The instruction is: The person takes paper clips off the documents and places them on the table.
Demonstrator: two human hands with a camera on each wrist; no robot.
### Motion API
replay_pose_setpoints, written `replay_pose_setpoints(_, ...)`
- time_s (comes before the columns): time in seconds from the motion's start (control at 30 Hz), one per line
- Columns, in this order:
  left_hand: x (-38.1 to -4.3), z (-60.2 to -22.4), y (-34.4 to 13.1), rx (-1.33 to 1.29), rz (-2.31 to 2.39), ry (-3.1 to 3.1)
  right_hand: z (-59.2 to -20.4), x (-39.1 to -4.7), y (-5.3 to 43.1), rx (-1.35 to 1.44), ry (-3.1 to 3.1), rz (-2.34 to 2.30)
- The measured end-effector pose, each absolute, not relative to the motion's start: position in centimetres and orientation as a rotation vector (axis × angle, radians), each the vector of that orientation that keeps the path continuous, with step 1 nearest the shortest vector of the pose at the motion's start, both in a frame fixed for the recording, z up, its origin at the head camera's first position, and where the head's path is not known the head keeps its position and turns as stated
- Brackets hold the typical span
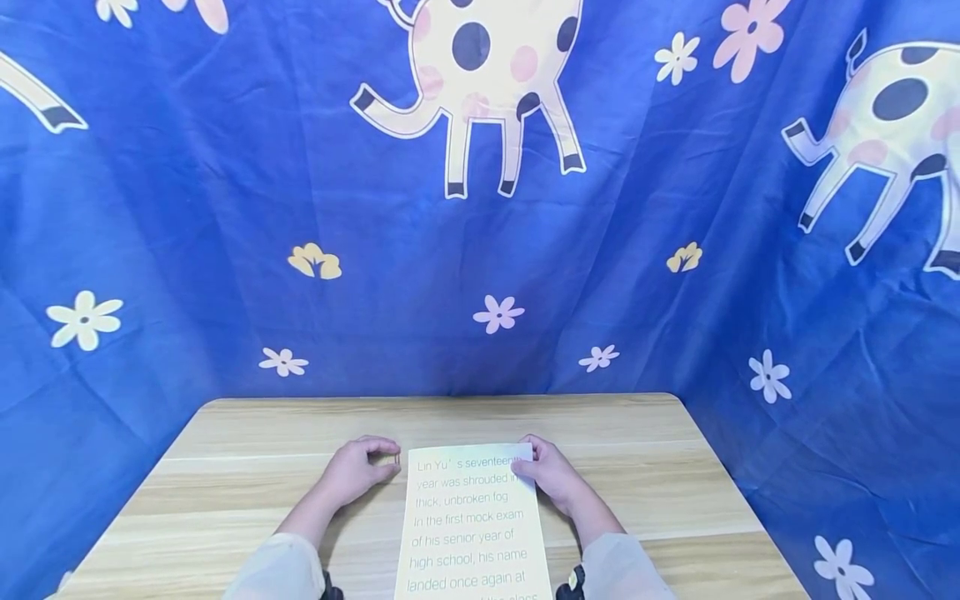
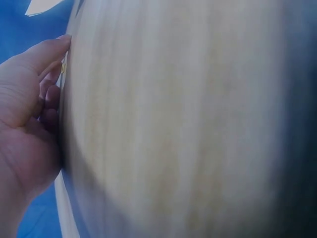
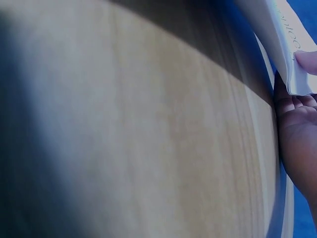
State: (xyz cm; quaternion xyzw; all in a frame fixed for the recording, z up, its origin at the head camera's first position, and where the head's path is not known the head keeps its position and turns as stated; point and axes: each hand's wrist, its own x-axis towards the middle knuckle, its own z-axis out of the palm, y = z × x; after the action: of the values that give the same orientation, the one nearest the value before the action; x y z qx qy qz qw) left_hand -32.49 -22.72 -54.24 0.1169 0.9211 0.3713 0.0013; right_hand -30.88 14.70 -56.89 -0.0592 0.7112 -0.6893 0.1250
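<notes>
A stack of white paper sheets (image 1: 468,533) printed with large English text stands out in front of me, its upper edge toward the back of the table. My right hand (image 1: 553,475) grips its upper right corner, thumb on the printed face and fingers behind. In the right wrist view the layered edge of the paper (image 3: 282,44) shows beside the thumb. My left hand (image 1: 358,472) is just left of the paper, apart from it. Its thumb and forefinger pinch a small, thin, yellowish thing (image 1: 397,458), whose kind I cannot tell.
The light wood-grain table (image 1: 247,467) extends around both hands, with its back edge near a blue curtain (image 1: 420,333) printed with cows and flowers. The curtain continues along the right side. A dark wrist strap (image 1: 572,581) shows at the right sleeve.
</notes>
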Motion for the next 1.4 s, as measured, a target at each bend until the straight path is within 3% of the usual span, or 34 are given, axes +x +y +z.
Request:
replay_pose_setpoints(0.7, -32.1, -54.3, -22.8, 0.447, 1.130, 2.895, -57.0, -30.9, 14.9, -0.186, 2.043, -2.029)
replay_pose_setpoints(1.17, -32.3, -54.6, -23.4, 0.384, 1.178, 2.906, -57.1, -30.9, 14.9, -0.174, 2.050, -2.031)
replay_pose_setpoints(1.4, -32.5, -54.0, -24.1, 0.192, 1.383, 2.784, -57.0, -30.8, 14.8, -0.168, 2.048, -2.031)
